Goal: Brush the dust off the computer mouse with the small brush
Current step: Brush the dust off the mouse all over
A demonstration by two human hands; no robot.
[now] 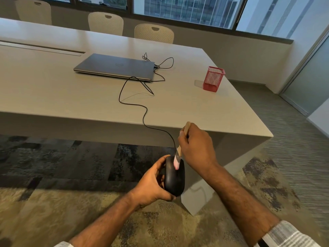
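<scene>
Holding the computer mouse (174, 177) clear of the table (53, 90), out over the carpet (62, 202), probably so loosened dust drops to the floor and not onto the work surface. Cupped from the left by the left hand (151, 184), fingers curled round its side and rear, thumb near the front end; tilted up toward the camera, likely to expose the top shell. Closed round the wooden handle of the small brush (179, 154) by the right hand (195, 145), bristles pointed down and touching the mouse's front end, close to where the cable (142, 114) enters. Trailing slack over the table edge back to the shut laptop (115, 66), with 1 red mesh pen holder (213, 78) standing well apart at the right.

Hidden: most of the handle inside the fist, the mouse's underside and its buttons. Blurred: the bristles, a pale pink smear, so their spread cannot be judged. No dust discernible.
</scene>
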